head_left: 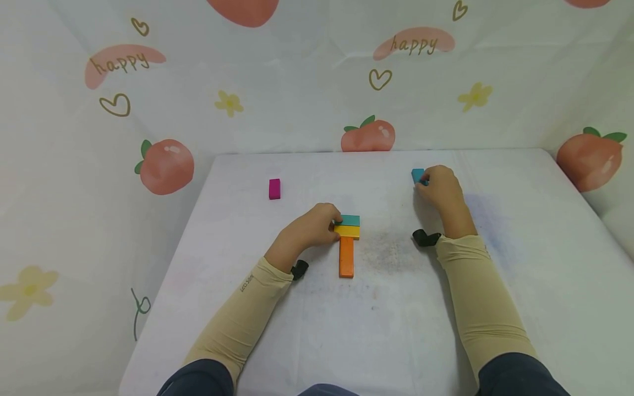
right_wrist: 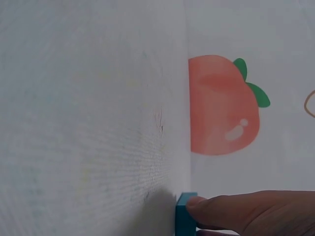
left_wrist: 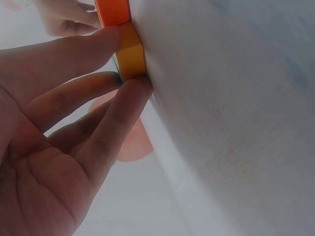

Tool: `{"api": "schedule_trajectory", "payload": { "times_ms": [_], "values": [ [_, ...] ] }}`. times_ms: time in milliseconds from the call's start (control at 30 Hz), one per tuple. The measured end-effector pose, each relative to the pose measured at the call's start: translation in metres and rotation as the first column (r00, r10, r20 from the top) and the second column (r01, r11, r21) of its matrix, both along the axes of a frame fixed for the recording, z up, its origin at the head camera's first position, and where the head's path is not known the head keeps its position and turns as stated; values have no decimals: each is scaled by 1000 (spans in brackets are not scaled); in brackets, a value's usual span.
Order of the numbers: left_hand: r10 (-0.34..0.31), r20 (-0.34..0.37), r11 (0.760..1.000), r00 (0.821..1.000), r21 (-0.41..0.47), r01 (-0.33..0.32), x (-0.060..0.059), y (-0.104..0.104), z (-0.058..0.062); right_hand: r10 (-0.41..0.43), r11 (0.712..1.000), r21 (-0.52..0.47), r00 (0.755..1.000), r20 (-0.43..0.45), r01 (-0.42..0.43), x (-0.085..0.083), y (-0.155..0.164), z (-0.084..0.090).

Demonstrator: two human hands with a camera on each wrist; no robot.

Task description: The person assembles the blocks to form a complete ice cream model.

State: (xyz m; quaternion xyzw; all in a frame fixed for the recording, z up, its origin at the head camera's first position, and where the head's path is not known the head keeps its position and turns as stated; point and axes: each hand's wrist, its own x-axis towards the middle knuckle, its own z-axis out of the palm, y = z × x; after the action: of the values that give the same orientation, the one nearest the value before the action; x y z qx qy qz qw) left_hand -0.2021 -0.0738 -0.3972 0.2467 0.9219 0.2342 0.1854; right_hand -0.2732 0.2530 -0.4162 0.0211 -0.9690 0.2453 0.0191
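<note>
Three flat blocks lie together mid-table: a teal block (head_left: 350, 220) behind a yellow block (head_left: 349, 231), and an orange block (head_left: 346, 257) running toward me from the yellow one. My left hand (head_left: 322, 223) has its fingertips (left_wrist: 129, 84) on the left end of the yellow block (left_wrist: 131, 53), beside the orange block (left_wrist: 113, 11). Further right and back, my right hand (head_left: 438, 187) pinches a blue block (head_left: 418, 175); in the right wrist view a finger (right_wrist: 231, 209) presses on the blue block (right_wrist: 185, 214). A magenta block (head_left: 274, 188) lies alone at the back left.
The white table (head_left: 396, 308) is ringed by a cloth backdrop printed with peaches (head_left: 367, 135) and "happy" lettering. Black wrist mounts (head_left: 425, 237) sit by both wrists. The table's left edge runs diagonally near my left sleeve (head_left: 238, 319).
</note>
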Motion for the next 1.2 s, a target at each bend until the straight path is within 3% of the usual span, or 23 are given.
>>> {"api": "schedule_trajectory", "payload": {
  "times_ms": [1200],
  "values": [
    [4,-5,1000,1000,18,-4,2,-1,1,83,997,-5,995,57,-83,0,-13,6]
  ]
}}
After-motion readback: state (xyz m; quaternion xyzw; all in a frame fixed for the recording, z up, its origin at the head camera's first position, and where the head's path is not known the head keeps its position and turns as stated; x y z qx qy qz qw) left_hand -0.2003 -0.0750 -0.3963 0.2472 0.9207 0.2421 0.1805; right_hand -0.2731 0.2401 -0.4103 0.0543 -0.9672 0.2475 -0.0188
